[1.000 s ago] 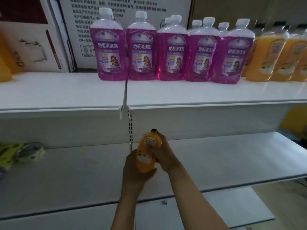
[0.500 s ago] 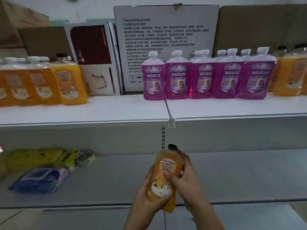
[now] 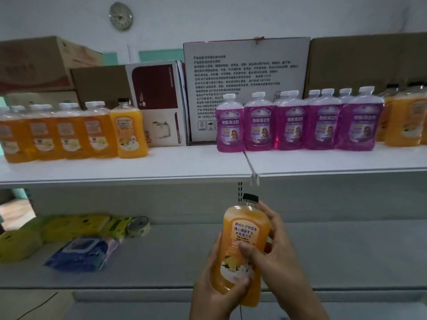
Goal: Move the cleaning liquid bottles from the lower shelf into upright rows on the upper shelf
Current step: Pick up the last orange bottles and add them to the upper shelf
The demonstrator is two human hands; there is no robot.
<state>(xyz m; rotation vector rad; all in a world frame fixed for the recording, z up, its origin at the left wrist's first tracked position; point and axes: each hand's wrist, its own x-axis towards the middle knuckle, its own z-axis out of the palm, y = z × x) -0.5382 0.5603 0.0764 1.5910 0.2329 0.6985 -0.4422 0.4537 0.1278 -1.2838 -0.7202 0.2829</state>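
An orange cleaning liquid bottle (image 3: 242,229) with a black cap is held upright in front of the lower shelf (image 3: 335,255). My left hand (image 3: 215,294) grips its base from below and my right hand (image 3: 272,255) wraps around its right side, thumb across the label. On the upper shelf (image 3: 143,167) a row of orange bottles (image 3: 69,132) stands upright at the left, ending in one black-capped orange bottle (image 3: 128,130). Purple bottles (image 3: 298,123) stand in rows at centre right, more orange bottles (image 3: 404,118) at the far right.
Cardboard boxes (image 3: 245,84) line the back of the upper shelf. Yellow packs (image 3: 69,229), a tape roll (image 3: 138,227) and a blue wipes pack (image 3: 80,252) lie on the lower shelf's left. A gap lies on the upper shelf between the orange and purple rows.
The bottle in both hands has come up and closer to me. My view has swung up and left, bringing the left orange row and the boxes into sight.
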